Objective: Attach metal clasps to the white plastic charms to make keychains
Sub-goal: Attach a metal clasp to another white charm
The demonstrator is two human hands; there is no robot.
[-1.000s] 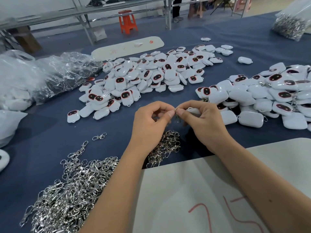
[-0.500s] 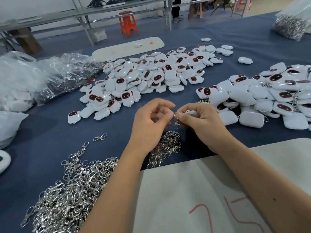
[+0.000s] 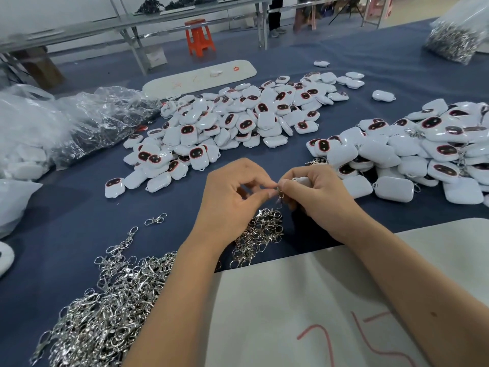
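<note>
Fingertips of the left hand (image 3: 232,200) and right hand (image 3: 315,197) are pinched together on a metal clasp (image 3: 280,195) above the blue table (image 3: 66,234), with a white charm (image 3: 301,180) held in the right fingers

On the table (image 3: 66,234), the two hands meet at centre, left hand (image 3: 230,200) and right hand (image 3: 317,197) touching at the fingertips, a clasp (image 3: 280,194) between them. A small clasp heap (image 3: 260,234) lies directly beneath. The main clasp pile (image 3: 105,313) sits at 7 o'clock, one loose clasp (image 3: 155,220) at 9. A charm pile (image 3: 238,123) lies at 12, a second charm pile (image 3: 412,154) at 2. A board (image 3: 291,313) lies at 5, under the right forearm. Plastic bags (image 3: 66,128) lie at 10, a bag of clasps (image 3: 455,41) at 1.
</note>
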